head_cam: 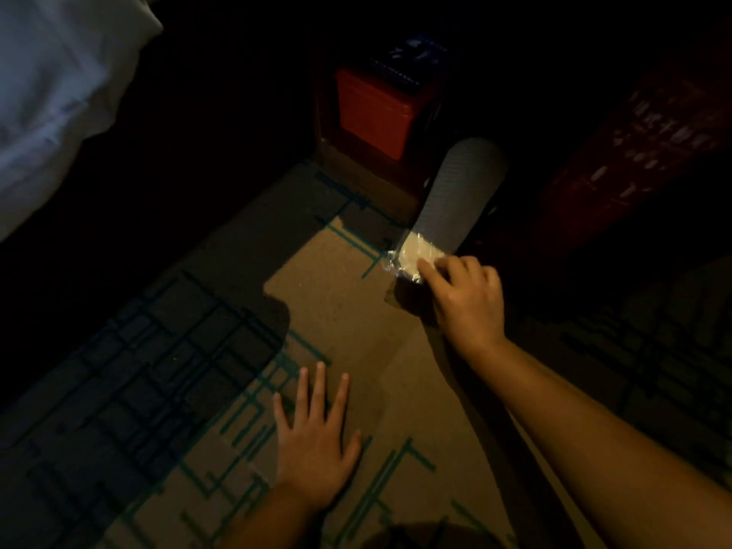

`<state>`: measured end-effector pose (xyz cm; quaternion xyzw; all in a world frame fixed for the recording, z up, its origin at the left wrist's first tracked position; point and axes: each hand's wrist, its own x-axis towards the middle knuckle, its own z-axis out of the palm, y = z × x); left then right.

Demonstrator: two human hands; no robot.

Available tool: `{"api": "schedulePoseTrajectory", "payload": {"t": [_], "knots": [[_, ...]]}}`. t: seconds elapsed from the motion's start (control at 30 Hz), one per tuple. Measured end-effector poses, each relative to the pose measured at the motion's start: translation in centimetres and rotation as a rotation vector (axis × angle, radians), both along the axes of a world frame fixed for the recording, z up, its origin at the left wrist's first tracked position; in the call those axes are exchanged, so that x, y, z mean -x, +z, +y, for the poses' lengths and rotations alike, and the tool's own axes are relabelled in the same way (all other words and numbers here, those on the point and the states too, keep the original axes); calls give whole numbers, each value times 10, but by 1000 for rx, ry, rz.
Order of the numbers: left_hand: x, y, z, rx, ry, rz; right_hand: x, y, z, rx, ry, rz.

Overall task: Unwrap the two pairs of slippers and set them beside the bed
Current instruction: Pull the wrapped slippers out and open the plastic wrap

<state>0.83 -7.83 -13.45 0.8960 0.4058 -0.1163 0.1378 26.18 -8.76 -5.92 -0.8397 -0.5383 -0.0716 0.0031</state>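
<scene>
A wrapped pair of slippers [455, 200] in clear plastic points away from me, its grey sole up and a pale heel end near me. My right hand [467, 299] grips the near end of the packet, fingers curled over the plastic, and holds it just above the carpet. My left hand [317, 441] lies flat on the carpet with fingers spread, holding nothing. The white bedding [59, 93] of the bed hangs at the upper left. No second pair shows in the dim light.
A patterned beige carpet [348, 318] with teal lines covers the floor. A red box [376, 112] stands in a dark wooden nightstand ahead. A dark red cylinder with pale lettering [641, 160] stands at the right. Most of the room lies in shadow.
</scene>
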Motion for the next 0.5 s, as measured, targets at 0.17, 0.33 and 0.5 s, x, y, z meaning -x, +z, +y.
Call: {"api": "schedulePoseTrajectory", "payload": {"t": [0.17, 0.33, 0.5], "knots": [[-5, 6, -30, 32, 15, -12, 33, -15, -58, 39, 214, 10], [6, 12, -33, 124, 30, -69, 66, -36, -127, 243, 390, 120], [6, 31, -49, 241, 157, -232, 92, -44, -154, 215, 394, 217]]}}
